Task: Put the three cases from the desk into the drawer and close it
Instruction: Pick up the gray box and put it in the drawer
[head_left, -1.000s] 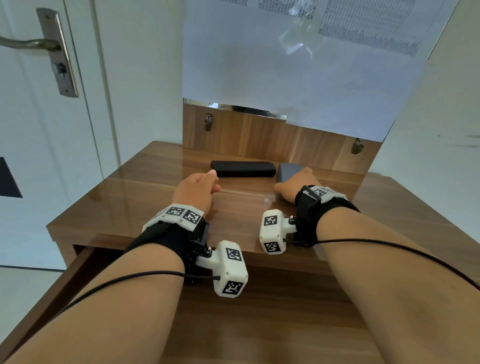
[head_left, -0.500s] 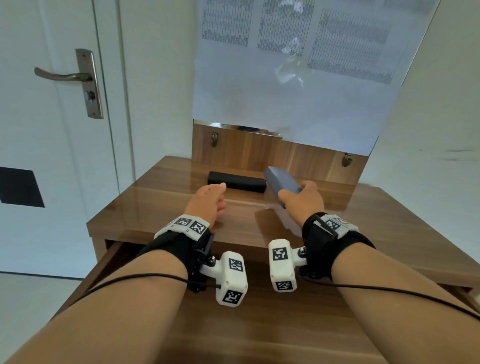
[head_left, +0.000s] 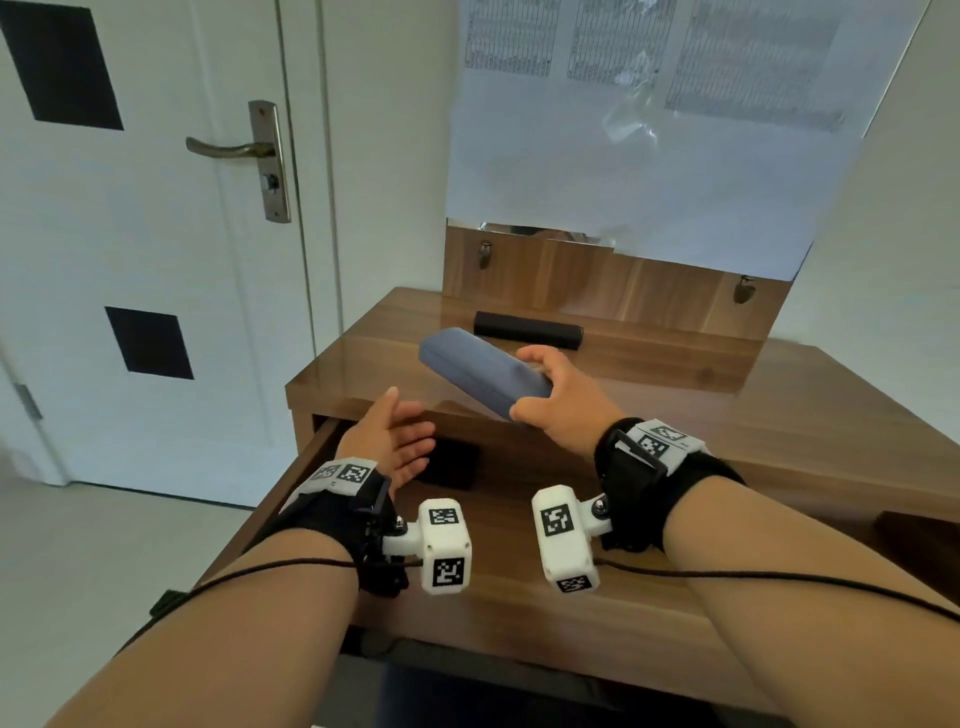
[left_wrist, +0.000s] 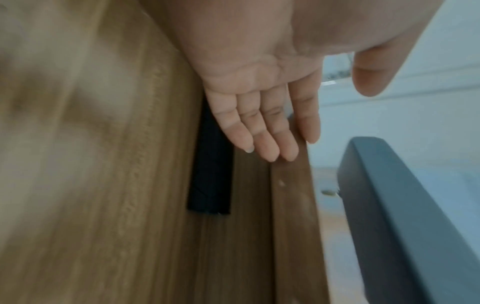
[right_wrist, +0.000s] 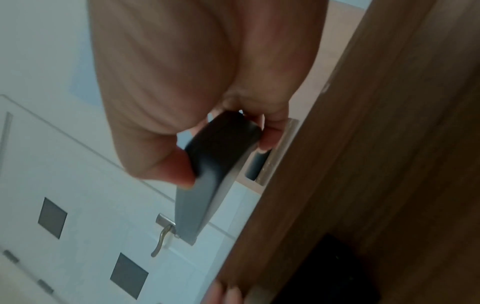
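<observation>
My right hand (head_left: 550, 397) grips one end of a grey-blue case (head_left: 480, 371) and holds it tilted in the air above the front of the desk (head_left: 675, 384); the right wrist view shows the thumb and fingers pinching the case (right_wrist: 207, 164). My left hand (head_left: 395, 441) hovers open, palm turned toward the case, over the open drawer (head_left: 519, 587). Its straight fingers (left_wrist: 259, 131) show in the left wrist view, with the grey-blue case (left_wrist: 405, 216) to their right. A black case (head_left: 527, 330) lies at the back of the desk. Another black case (head_left: 452, 462) lies in the drawer.
A white door (head_left: 145, 234) with a metal handle (head_left: 234, 150) stands to the left. A wooden back panel (head_left: 613, 280) with a paper-covered mirror (head_left: 649, 130) rises behind the desk. A white wall is on the right.
My right hand has lifted the grey-blue case off the desk and brought it forward and left toward the drawer. My left hand has drawn back from the desktop and opened over the drawer.
</observation>
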